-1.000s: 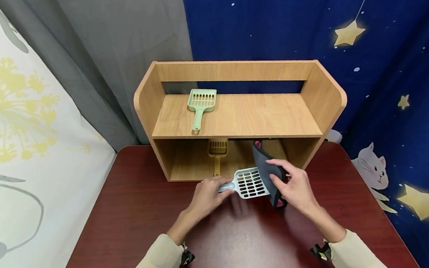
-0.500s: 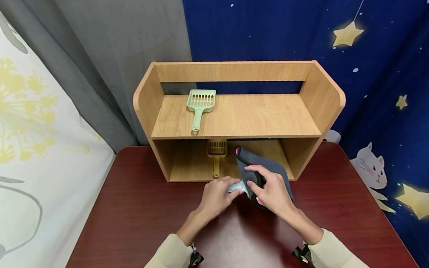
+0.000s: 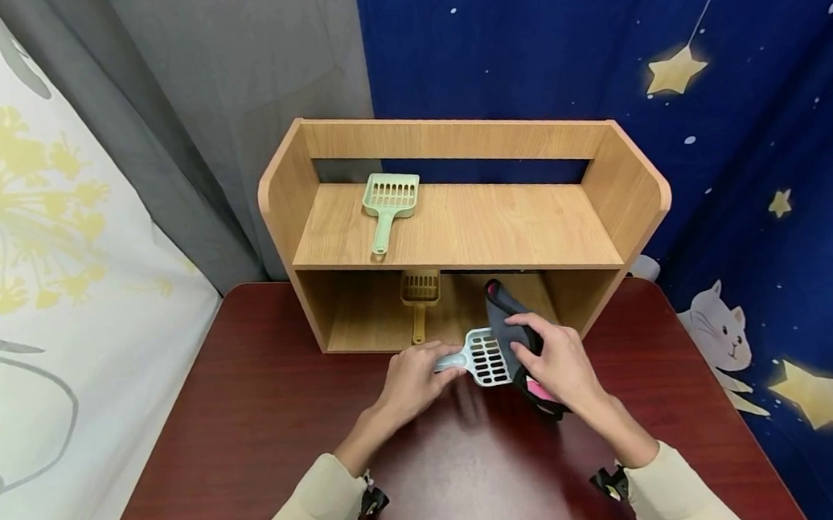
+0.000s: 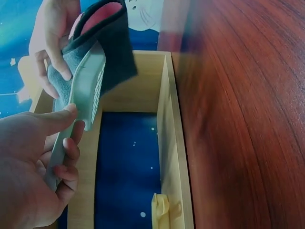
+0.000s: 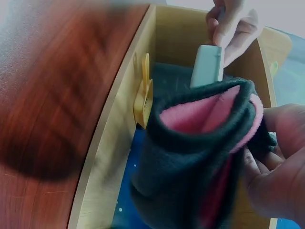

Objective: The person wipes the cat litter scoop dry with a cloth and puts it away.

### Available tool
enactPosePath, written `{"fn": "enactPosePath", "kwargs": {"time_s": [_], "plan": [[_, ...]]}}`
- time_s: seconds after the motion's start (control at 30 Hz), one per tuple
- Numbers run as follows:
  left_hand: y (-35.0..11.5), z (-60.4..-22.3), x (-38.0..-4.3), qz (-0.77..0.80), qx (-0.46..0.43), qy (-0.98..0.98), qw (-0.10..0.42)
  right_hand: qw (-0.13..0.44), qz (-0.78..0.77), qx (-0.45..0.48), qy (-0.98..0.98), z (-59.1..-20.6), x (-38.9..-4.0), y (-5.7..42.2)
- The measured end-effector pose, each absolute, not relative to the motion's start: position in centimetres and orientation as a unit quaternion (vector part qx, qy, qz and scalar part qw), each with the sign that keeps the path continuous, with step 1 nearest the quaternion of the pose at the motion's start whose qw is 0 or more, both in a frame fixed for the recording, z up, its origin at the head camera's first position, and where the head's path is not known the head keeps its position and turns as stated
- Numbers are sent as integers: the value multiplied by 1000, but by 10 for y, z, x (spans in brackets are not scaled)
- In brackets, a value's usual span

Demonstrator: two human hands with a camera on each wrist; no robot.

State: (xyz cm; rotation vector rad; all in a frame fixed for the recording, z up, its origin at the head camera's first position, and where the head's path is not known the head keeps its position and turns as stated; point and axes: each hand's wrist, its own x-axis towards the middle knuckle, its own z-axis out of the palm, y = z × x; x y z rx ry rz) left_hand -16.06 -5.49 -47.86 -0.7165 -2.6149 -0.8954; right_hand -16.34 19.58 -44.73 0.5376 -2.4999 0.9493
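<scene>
My left hand [image 3: 412,379] grips a pale blue-grey litter scoop [image 3: 469,358] by its handle, above the table before the shelf. My right hand [image 3: 563,365] holds a dark grey cloth [image 3: 502,318] with a pink inner side, thumb and fingers pinching it. The folded cloth lies around the far end of the scoop's slotted blade and hides that end. In the left wrist view, the scoop [image 4: 86,88] shows edge-on, its blade against the cloth [image 4: 114,55]. The right wrist view has the cloth [image 5: 167,176] gaping, pink inside, with the scoop [image 5: 207,67] behind it.
A two-tier wooden shelf [image 3: 508,221] stands at the back of the dark red table [image 3: 254,432]. On its upper board lies a green litter scoop [image 3: 383,228]. A yellow litter scoop [image 3: 418,322] lies on the lower board. Curtains hang behind.
My right hand slid the cloth left over the blade up to the handle, then back right, baring most of the slots again. The left hand keeps its grip, shifting only slightly.
</scene>
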Motion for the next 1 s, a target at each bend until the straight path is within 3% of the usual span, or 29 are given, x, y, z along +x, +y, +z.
{"fn": "enactPosePath", "kwargs": {"time_s": [0.3,0.5,1.0], "plan": [[-47,-481,-161,-295,-243,-914,134,158,360,216,-894,-449,-158,166],[-43,-482,-160,-300,-240,-914,130,179,401,220,-871,-444,-157,155],[-48,-480,-157,-327,-239,-907,119,125,313,239,-911,-443,-164,182]]}}
